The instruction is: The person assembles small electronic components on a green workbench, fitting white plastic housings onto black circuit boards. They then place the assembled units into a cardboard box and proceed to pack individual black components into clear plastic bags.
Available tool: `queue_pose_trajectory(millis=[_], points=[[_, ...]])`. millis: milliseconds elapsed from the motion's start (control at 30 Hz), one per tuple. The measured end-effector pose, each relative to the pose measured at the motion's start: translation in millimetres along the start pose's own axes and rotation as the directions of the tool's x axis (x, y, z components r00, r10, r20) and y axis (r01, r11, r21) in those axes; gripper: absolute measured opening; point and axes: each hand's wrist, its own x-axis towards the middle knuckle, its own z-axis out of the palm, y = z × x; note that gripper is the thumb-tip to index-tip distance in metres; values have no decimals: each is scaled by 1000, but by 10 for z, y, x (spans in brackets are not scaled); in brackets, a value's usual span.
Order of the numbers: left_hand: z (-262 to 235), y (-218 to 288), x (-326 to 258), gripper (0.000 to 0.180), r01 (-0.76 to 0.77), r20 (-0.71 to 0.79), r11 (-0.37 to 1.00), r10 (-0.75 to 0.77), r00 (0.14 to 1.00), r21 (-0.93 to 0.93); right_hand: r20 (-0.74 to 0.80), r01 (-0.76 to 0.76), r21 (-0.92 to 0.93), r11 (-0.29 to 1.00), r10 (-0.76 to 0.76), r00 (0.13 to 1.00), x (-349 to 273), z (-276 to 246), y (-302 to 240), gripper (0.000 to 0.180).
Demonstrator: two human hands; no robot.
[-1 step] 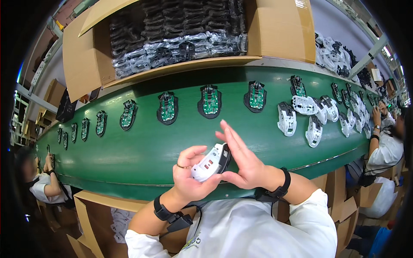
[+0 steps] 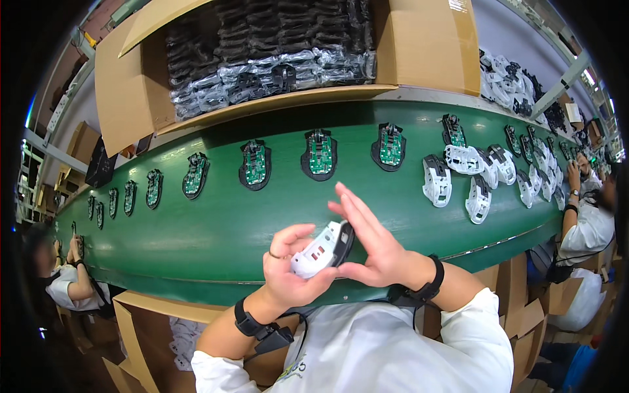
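Note:
A computer mouse (image 2: 313, 261) with a white shell and a black side is held above the near edge of the green table. My left hand (image 2: 282, 265) wraps its fingers and thumb round the white part. Against the black side presses the palm of my right hand (image 2: 383, 252), its fingers stretched upward and its thumb at the mouse's near end, so both hands clasp it. Beyond them lies a row of black mouse bases with green circuit boards, one base (image 2: 320, 156) straight ahead. White mouse shells (image 2: 437, 182) lie in a group to the right.
An open cardboard box (image 2: 288, 105) of plastic-wrapped black parts stands behind the green table (image 2: 229, 229). Another carton (image 2: 141, 327) with white parts is below the near edge at left. Co-workers sit at both ends, one hand (image 2: 574, 175) showing at right.
The mouse has tilted very slightly between my hands. Everything else looks the same.

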Motion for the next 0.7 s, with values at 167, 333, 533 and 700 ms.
queue_pose_trajectory(millis=[167,333,533,700], points=[[39,-25,-11,81,-84,22,951,81,996,297,310,-510,446,735,408,859,-84,-84,89,73],[57,0,58,84,-80,15,946,79,997,316,303,-511,492,705,412,859,14,-78,29,66],[6,-17,-108,87,171,21,985,-171,985,16,316,-435,190,880,365,876,-36,-117,81,65],[-20,-18,-45,89,23,52,978,-35,998,207,322,-545,415,729,443,837,19,-18,95,56]])
